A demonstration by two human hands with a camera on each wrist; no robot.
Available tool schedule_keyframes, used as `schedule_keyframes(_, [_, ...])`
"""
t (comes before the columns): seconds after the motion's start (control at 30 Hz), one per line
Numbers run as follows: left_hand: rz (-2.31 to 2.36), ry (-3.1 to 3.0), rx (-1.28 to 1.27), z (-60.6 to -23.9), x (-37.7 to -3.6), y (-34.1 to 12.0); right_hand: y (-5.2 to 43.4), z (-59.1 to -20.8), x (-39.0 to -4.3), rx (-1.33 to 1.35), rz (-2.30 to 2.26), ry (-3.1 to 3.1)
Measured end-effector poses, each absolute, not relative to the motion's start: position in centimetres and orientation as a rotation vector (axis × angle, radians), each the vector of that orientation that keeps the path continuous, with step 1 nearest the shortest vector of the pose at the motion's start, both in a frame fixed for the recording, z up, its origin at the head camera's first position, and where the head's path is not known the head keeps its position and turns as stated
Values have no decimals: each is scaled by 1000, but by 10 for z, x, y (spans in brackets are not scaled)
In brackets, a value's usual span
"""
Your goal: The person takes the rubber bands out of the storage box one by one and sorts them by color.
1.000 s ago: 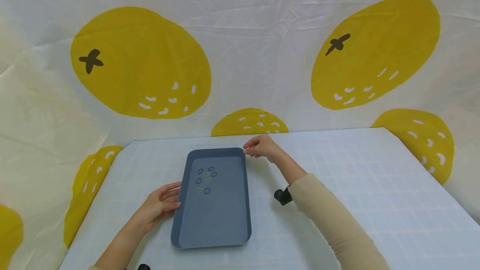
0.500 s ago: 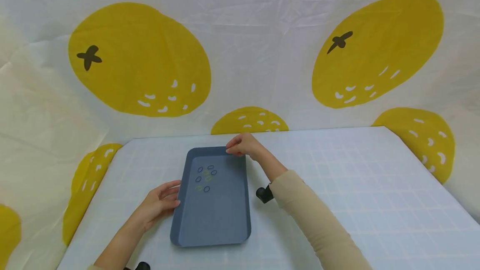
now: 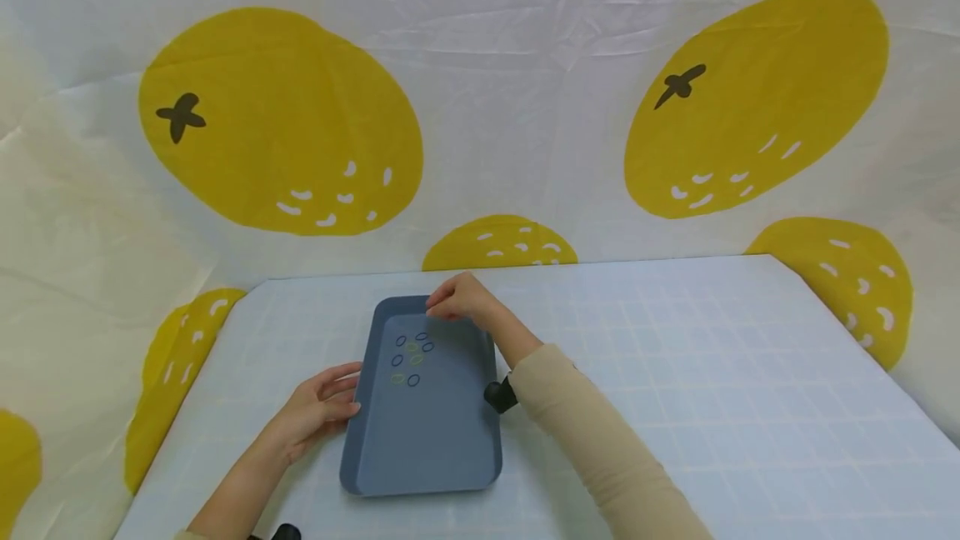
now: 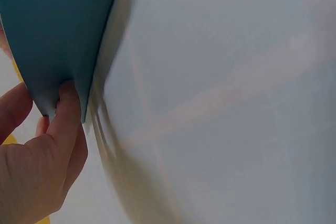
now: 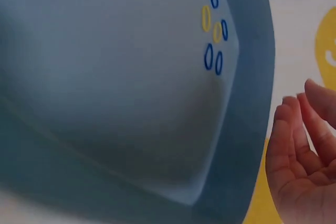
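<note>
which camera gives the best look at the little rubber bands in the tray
The right wrist view: the rubber bands show large, blue and yellow loops lying on the tray floor. The head view shows them small but all together. The left wrist view shows only the tray's outer wall, no bands.

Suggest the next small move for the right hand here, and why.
Probably lower the right hand slightly onto the small blue and yellow rubber bands. It hovers over the far end of the blue rectangular plastic tray, empty, while the left hand steadies the tray's left rim.
</note>
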State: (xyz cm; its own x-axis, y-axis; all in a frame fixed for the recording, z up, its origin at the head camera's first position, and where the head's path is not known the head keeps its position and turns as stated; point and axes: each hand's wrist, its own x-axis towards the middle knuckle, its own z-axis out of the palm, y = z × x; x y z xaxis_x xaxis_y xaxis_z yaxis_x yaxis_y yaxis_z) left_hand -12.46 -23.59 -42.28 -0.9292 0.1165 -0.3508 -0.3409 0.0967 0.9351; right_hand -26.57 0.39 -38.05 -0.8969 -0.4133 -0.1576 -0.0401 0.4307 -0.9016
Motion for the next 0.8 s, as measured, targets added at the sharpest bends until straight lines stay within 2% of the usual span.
schedule_keyframes(0.8, [1901, 2047, -227, -424, -125, -234, -30, -428, -252, -334, -1142, 2770])
